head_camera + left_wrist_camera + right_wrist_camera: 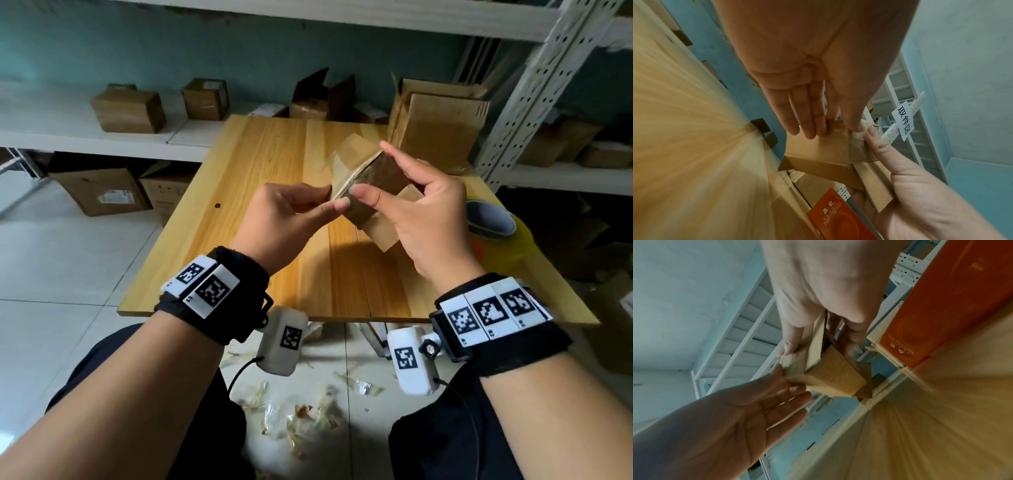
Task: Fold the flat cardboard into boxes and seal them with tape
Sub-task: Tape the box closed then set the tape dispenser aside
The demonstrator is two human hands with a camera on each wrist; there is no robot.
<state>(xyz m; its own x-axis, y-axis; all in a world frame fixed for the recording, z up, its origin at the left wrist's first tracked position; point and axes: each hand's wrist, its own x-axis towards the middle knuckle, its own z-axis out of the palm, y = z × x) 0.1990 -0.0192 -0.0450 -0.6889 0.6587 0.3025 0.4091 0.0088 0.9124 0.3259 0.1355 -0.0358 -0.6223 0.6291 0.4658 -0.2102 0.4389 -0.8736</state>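
A small brown cardboard box (356,154) is held up over the wooden table (260,164). My left hand (334,198) pinches its near taped corner between thumb and forefinger, with the other fingers straight. My right hand (373,169) grips the box from the right, thumb on the taped edge and fingers behind. In the left wrist view, my left hand (835,129) lies on the box (830,151) by a wrinkled strip of clear tape (857,144). In the right wrist view, my right hand (820,347) holds the box (834,378), whose loose flaps stick out.
A grey-white roll (489,219) lies on a yellow thing at the table's right edge, beside an orange box (838,216). A large open carton (438,130) stands at the far right corner. Shelves with several cartons run behind. Tape scraps litter the floor (301,414).
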